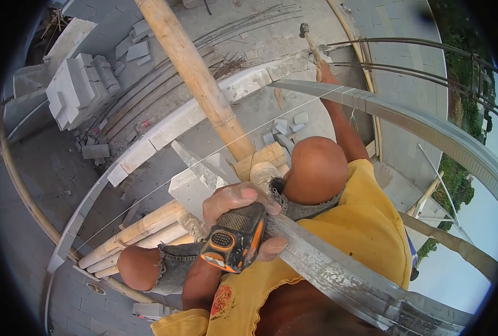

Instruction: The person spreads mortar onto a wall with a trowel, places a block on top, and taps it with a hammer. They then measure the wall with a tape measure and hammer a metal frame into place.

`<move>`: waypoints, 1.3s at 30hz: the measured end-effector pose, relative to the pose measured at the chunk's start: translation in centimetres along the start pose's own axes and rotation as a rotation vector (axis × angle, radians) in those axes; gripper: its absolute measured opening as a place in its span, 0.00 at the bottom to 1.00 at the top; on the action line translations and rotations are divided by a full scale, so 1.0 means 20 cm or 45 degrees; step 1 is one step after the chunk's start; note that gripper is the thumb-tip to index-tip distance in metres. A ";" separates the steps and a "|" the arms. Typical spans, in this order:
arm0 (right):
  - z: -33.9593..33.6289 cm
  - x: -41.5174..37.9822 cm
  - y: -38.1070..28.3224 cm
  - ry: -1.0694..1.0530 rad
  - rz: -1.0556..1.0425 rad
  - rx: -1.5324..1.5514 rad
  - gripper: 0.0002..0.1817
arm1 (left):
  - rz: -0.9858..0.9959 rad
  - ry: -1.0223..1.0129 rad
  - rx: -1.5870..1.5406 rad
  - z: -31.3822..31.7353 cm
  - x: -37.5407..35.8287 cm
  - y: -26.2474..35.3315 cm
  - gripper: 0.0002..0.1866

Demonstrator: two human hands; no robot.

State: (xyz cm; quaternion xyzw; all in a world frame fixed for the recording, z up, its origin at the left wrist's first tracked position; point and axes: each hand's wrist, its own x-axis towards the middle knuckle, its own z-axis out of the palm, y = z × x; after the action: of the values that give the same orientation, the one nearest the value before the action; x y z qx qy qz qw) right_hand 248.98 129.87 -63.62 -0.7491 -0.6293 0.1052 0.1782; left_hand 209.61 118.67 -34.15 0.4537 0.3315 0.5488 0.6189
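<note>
My left hand (240, 207) is wrapped round a long grey metal bar (338, 266) that runs from the middle to the lower right. On that wrist sits a black and orange device (235, 238). A white block (195, 190) lies just beyond the bar's pointed end. My right hand (321, 68) is far off at the top right, closed on the wooden handle of a hammer (305, 32), its head raised away from me. Beside that hand, a second metal bar (394, 109) reaches toward the right edge.
Bamboo poles (195, 78) cross the view and lie under my feet. A curved course of pale blocks (187, 117) spans the middle, with a thin string across it. Stacked blocks (78, 92) stand at the upper left. Steel rods (411, 40) jut out at the right.
</note>
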 end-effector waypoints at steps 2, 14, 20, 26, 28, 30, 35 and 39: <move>0.01 0.02 0.08 -0.309 0.102 -0.164 0.20 | -0.008 0.000 0.011 0.00 -0.01 0.00 0.42; 0.03 0.07 0.27 -0.515 -0.019 -0.120 0.22 | -0.004 0.023 -0.008 0.02 0.01 0.03 0.42; 0.10 0.05 0.33 -0.493 -0.148 0.267 0.24 | 0.018 0.045 -0.035 0.02 0.00 0.01 0.42; 0.01 0.11 0.32 -0.691 -0.043 0.217 0.25 | -0.012 0.043 -0.050 0.01 -0.01 0.02 0.42; 0.00 0.08 0.35 -0.564 -0.061 0.300 0.25 | 0.005 0.041 -0.057 0.02 0.00 0.02 0.42; -0.05 0.05 0.36 -0.645 -0.100 0.211 0.26 | 0.008 0.025 -0.054 0.02 -0.01 0.02 0.41; -0.06 0.01 0.31 -0.569 -0.138 0.263 0.26 | -0.003 0.041 -0.059 0.01 0.00 0.02 0.41; -0.04 0.02 0.29 -0.630 -0.173 0.177 0.26 | 0.013 0.027 -0.076 0.02 0.00 0.01 0.41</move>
State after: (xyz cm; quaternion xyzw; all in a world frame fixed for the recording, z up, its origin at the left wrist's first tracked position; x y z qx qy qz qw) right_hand 254.52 129.30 -65.23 -0.6424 -0.6940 0.3160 0.0765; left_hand 209.93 118.58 -33.73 0.4309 0.3190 0.5664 0.6259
